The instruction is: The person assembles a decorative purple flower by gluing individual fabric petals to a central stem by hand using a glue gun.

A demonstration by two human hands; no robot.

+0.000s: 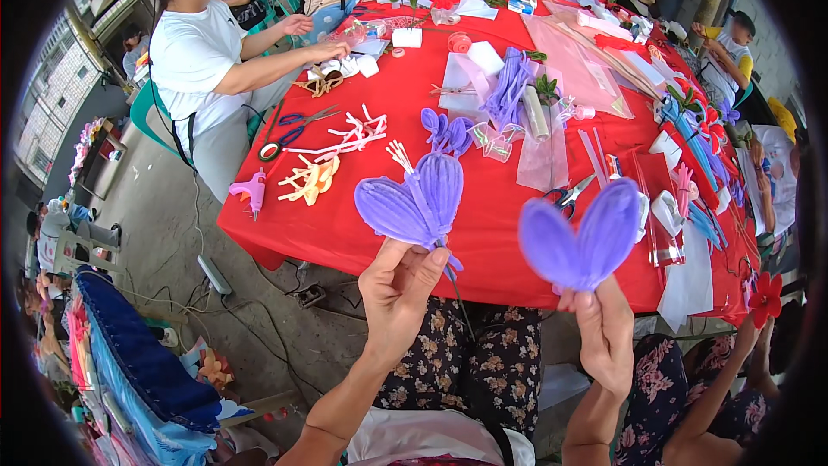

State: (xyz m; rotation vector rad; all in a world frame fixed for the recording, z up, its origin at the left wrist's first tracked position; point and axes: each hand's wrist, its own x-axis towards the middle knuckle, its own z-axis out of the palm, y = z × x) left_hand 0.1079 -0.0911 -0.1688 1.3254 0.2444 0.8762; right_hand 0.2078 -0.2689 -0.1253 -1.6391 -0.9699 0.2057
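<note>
Left hand: A purple, ribbed, fuzzy flower is being pinched at its base between thumb and fingers, raised before the near edge of the table.
Flower detail: Thin white strips are being displayed at the upper left of its petals, while a slim, dark stem is being left to hang below the hand, in front of black floral trousers.
Right hand: A pair of purple, rounded, fuzzy petals, slightly blurred, is being gripped where the two meet, the fingers closed on that point.
Spacing: The two purple pieces are being held side by side, well apart.
Red-clothed table: Looped purple fuzzy pieces are being glimpsed just beyond the flower, with a bundle of long purple strips farther back.
Tools: A pink glue gun and blue-handled scissors are being kept at the table's left; dark-handled scissors are being partly hidden behind the petals.
Neighbours: A bright red flower is being held by another person at far right; across the left corner, a co-worker in a white T-shirt is being seen with both arms extended over the cloth.
</note>
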